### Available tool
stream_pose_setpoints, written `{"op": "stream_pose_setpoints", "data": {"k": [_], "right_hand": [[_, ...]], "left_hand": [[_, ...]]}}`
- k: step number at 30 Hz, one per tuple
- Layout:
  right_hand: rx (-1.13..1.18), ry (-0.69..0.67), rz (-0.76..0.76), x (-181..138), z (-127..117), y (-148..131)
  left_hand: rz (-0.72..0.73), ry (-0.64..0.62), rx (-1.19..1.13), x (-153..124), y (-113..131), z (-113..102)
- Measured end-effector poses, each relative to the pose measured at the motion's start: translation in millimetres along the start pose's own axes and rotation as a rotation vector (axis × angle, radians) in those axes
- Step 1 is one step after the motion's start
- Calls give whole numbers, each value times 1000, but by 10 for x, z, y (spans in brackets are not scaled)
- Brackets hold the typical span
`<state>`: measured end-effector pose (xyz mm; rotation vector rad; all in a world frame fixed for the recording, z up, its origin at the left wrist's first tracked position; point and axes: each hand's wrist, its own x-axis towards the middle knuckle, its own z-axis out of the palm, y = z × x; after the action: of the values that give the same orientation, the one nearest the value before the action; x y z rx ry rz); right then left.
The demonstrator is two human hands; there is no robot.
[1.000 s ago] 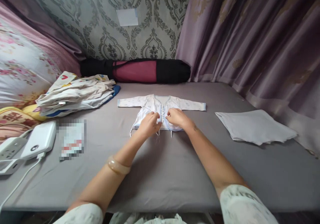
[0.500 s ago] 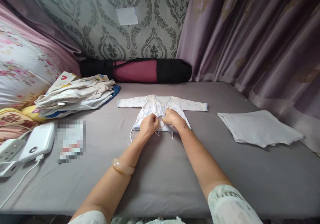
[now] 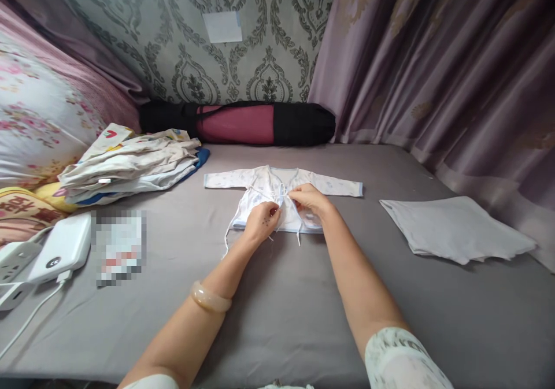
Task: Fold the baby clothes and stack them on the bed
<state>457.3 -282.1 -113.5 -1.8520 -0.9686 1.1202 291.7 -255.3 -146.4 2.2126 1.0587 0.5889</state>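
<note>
A small white baby shirt (image 3: 256,197) with a pale print, blue edging and thin tie strings lies face up on the grey bed sheet, its sleeves spread to both sides. My left hand (image 3: 263,222) is closed in a pinch on the shirt's front near the middle. Just up and to the right, my right hand (image 3: 311,200) pinches the edge of the other front panel, which is slightly raised. Loose white strings (image 3: 226,236) trail below the hem. My fingers partly hide what exactly is gripped.
A clothes pile (image 3: 139,163) and a floral pillow (image 3: 39,111) are at the left, with a white power bank (image 3: 65,244) and a power strip (image 3: 15,262) nearer. Folded pale cloth (image 3: 455,227) lies right. A long black-and-maroon bag (image 3: 236,124) rests along the wall.
My right hand has moved slightly up and its fingers have spread a little, exposing the front panel's edge. My left hand has shifted slightly right and down, staying at the shirt's middle.
</note>
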Motion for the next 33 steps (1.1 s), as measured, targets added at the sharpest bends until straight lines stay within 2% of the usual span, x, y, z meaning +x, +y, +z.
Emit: {"op": "stream_pose_setpoints", "data": {"k": [2, 5, 11, 14, 19, 21, 25, 26, 29, 31, 33], "right_hand": [[140, -45, 4, -9, 20, -31], [230, -68, -2, -29, 76, -74], [193, 25, -24, -32, 223, -104], [123, 41, -23, -10, 299, -77], [5, 47, -17, 42, 399, -8], [-39, 26, -31, 34, 390, -19], [75, -29, -62, -27, 174, -102], [102, 16, -77, -35, 77, -108], [58, 268, -100, -15, -258, -25], [-78, 378, -27, 26, -462, 101], [-244, 396, 108, 72, -602, 241]], "left_hand": [[26, -13, 37, 4, 22, 6], [81, -29, 61, 11, 60, 21], [116, -70, 113, 7, 77, 36], [45, -74, 60, 1, 68, 7], [-185, -19, -216, 21, 11, -34], [-229, -3, -296, 24, -6, -29], [-182, 3, -321, -10, 37, -28], [-167, -6, -305, -20, 56, -35], [-161, -17, -254, -34, 91, -54], [-162, -10, -234, -28, 83, -55], [-153, 6, -212, -19, 59, -46]]}}
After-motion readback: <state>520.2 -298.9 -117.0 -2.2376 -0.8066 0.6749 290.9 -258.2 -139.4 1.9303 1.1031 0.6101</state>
